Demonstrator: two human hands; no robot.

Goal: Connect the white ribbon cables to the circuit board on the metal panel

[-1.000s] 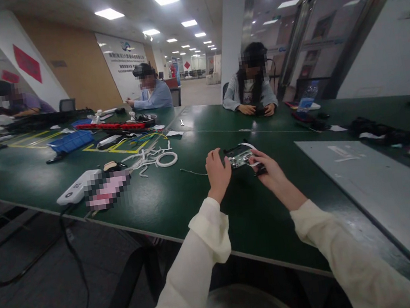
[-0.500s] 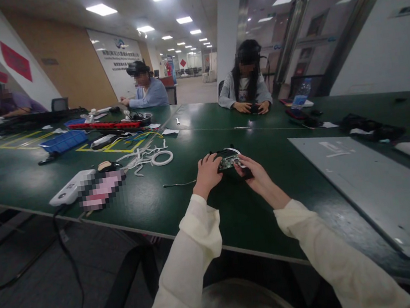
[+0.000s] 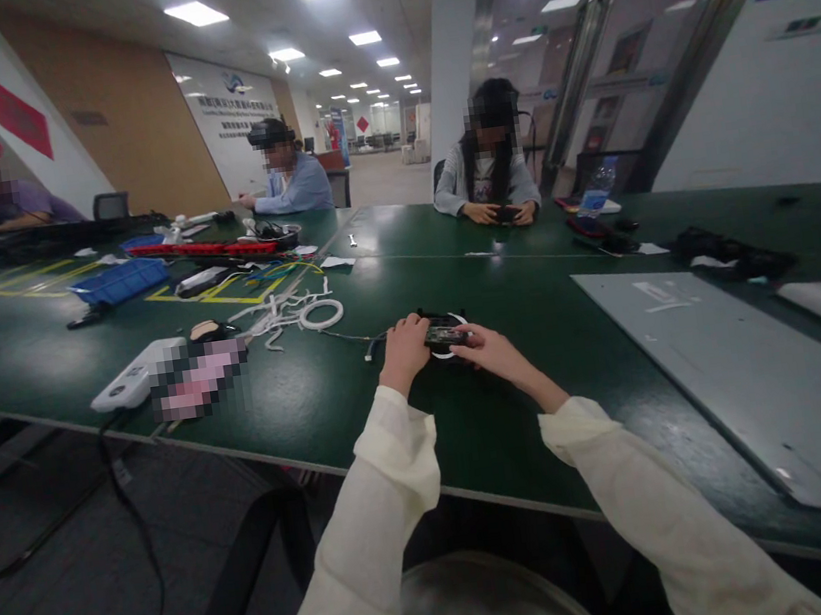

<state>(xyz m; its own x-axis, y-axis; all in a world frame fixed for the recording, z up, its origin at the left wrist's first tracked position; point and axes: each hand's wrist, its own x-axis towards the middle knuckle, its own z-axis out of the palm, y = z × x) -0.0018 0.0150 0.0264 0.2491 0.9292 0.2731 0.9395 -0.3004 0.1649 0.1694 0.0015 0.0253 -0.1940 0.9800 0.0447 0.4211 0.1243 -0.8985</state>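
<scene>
Between my hands, low over the green table, is a small dark device with a circuit board (image 3: 446, 335) showing on it. My left hand (image 3: 407, 346) has its fingers closed on the left end. The fingertips of my right hand (image 3: 493, 351) pinch the right end. Around and beneath the board is a round black object with a white rim (image 3: 465, 320), partly hidden by the hands. A thin cable (image 3: 346, 336) runs leftward from near my left hand, and a small connector lies beside the hand.
White cut strips and a white ring (image 3: 322, 315) lie left of my hands. Farther left are a pink phone (image 3: 204, 380), a white power unit (image 3: 138, 375) and a blue tray (image 3: 119, 282). A grey board (image 3: 735, 356) lies right. Two people sit across the table (image 3: 403, 248).
The circuit board has been lowered and turned flatter in my hands. My right hand has moved slightly left. The cable now shows farther up and left, and the view has shifted a little.
</scene>
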